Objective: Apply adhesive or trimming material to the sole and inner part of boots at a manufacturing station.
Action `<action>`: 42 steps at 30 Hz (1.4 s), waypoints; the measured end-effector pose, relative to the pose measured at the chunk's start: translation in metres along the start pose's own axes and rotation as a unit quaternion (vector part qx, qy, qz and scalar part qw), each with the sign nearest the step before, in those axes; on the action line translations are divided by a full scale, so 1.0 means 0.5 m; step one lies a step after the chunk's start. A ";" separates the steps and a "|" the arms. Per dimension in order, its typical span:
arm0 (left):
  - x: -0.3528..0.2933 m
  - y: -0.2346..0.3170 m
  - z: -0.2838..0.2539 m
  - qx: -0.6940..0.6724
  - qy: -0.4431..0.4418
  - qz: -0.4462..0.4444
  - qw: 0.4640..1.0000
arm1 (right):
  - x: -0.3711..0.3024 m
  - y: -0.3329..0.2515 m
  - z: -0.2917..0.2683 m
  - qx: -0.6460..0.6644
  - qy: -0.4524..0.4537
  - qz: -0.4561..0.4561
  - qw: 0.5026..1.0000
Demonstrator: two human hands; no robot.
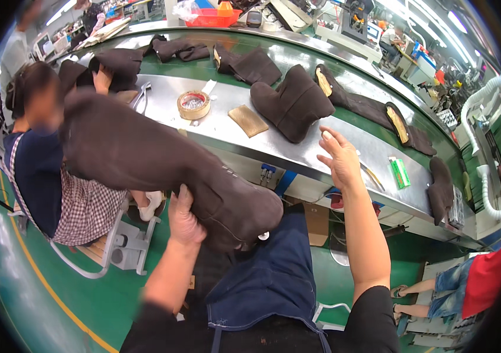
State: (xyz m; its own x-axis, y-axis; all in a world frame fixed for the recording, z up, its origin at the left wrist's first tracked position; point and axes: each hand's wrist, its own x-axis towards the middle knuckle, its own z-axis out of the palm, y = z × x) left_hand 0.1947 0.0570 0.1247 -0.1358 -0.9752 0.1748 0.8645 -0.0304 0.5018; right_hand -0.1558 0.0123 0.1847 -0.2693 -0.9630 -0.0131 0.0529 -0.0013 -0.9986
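Observation:
A tall dark brown boot (139, 141) lies across my left hand (186, 220), which is closed round its underside near the ankle. Its toe points right, over my lap, and its long shaft stretches left toward the seated co-worker. My right hand (340, 157) is raised at the bench's front edge, fingers apart and holding nothing. Just beyond it a shorter dark brown boot (294, 103) rests on the metal bench (227, 138). A tan rectangular pad (248, 121) and a roll of tape (193, 105) with small bits inside its ring are to that boot's left.
Several dark boots, including one boot (256, 66), lie along the green conveyor (297, 56) behind the bench. A green-and-white small box (399, 172) and another dark boot (440, 188) are at the right. A co-worker (39, 147) sits close on my left; a person in red (486, 282) is at right.

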 end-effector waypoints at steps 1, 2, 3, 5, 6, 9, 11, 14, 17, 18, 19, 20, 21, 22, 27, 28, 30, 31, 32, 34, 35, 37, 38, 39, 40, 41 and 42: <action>0.027 0.007 0.008 0.080 -0.027 0.039 0.996 | 0.025 0.001 -0.001 0.004 -0.004 -0.018 1.000; 0.051 0.017 0.043 0.115 -0.022 0.036 0.992 | 0.043 0.001 -0.007 -0.010 -0.016 -0.039 0.999; 0.082 0.023 0.068 0.154 -0.007 0.004 0.988 | 0.057 0.002 -0.011 -0.009 -0.009 -0.040 0.999; 0.142 0.027 0.121 0.179 -0.039 -0.013 0.983 | 0.089 -0.002 -0.002 -0.033 -0.032 -0.081 0.996; 0.182 0.020 0.136 0.214 -0.052 -0.016 0.975 | 0.106 -0.001 -0.004 -0.025 -0.053 -0.095 0.994; 0.280 0.022 0.220 0.336 -0.135 -0.017 0.932 | 0.120 -0.020 0.018 0.065 -0.075 -0.114 0.989; 0.354 0.004 0.254 0.373 -0.153 -0.029 0.915 | 0.146 -0.008 -0.004 0.086 -0.111 -0.126 0.982; 0.441 -0.057 0.277 0.441 -0.267 -0.002 0.857 | 0.147 0.006 -0.009 0.169 -0.136 -0.145 0.965; 0.502 -0.153 0.237 0.433 -0.283 -0.036 0.855 | 0.145 0.002 -0.015 0.152 -0.133 -0.141 0.969; 0.521 -0.192 0.203 0.486 -0.260 0.011 0.834 | 0.140 -0.004 -0.007 0.161 -0.109 -0.143 0.970; 0.537 -0.225 0.185 0.534 -0.240 0.056 0.809 | 0.136 0.000 -0.003 0.160 -0.092 -0.160 0.970; 0.531 -0.246 0.186 0.510 -0.254 0.044 0.821 | 0.134 0.004 0.009 0.169 -0.019 -0.171 0.971; 0.527 -0.263 0.186 0.486 -0.267 0.032 0.832 | 0.137 0.004 0.022 0.176 0.054 -0.181 0.966; 0.534 -0.277 0.182 0.528 -0.250 0.080 0.808 | 0.139 -0.003 0.024 0.231 0.079 -0.171 0.954; 0.622 -0.226 0.092 0.588 -0.086 0.238 0.768 | 0.165 -0.003 0.025 0.168 0.122 -0.226 0.952; 0.649 -0.204 0.059 0.592 -0.025 0.194 0.782 | 0.161 -0.020 0.040 0.132 0.118 -0.245 0.953; 0.678 -0.194 0.000 0.643 -0.029 0.190 0.741 | 0.168 -0.065 0.047 0.070 0.144 -0.272 0.949; 0.688 -0.188 -0.035 0.655 -0.043 0.150 0.739 | 0.182 -0.090 0.048 0.049 0.169 -0.273 0.946; 0.689 -0.181 -0.068 0.656 -0.037 0.146 0.740 | 0.180 -0.135 0.053 0.042 0.169 -0.258 0.950; 0.687 -0.188 -0.103 0.669 -0.015 0.133 0.731 | 0.213 -0.188 0.015 -0.019 0.209 -0.266 0.941; 0.685 -0.194 -0.098 0.666 -0.016 0.128 0.735 | 0.230 -0.211 -0.003 -0.043 0.216 -0.274 0.936; 0.684 -0.196 -0.079 0.741 -0.096 0.163 0.644 | 0.247 -0.271 -0.014 -0.042 0.130 -0.288 0.948; 0.682 -0.198 -0.073 0.748 -0.091 0.152 0.640 | 0.270 -0.285 -0.014 -0.046 0.132 -0.291 0.946; 0.681 -0.192 -0.072 0.747 -0.090 0.152 0.641 | 0.299 -0.293 -0.009 -0.048 0.132 -0.290 0.947; 0.679 -0.186 -0.070 0.755 -0.100 0.159 0.628 | 0.327 -0.308 -0.002 -0.049 0.130 -0.297 0.945; 0.679 -0.188 -0.070 0.761 -0.113 0.166 0.617 | 0.358 -0.324 -0.001 -0.053 0.132 -0.304 0.942; 0.680 -0.193 -0.068 0.753 -0.101 0.161 0.629 | 0.408 -0.331 -0.013 -0.047 0.132 -0.310 0.940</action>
State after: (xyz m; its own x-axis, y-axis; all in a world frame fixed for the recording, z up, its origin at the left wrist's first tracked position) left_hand 0.0817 -0.2791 0.1072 -0.2621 -0.8248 0.5010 -0.5565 0.5533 0.6198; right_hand -0.2259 -0.1823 0.3467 -0.4507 -0.6837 0.5740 -0.2747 -0.5056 -0.8179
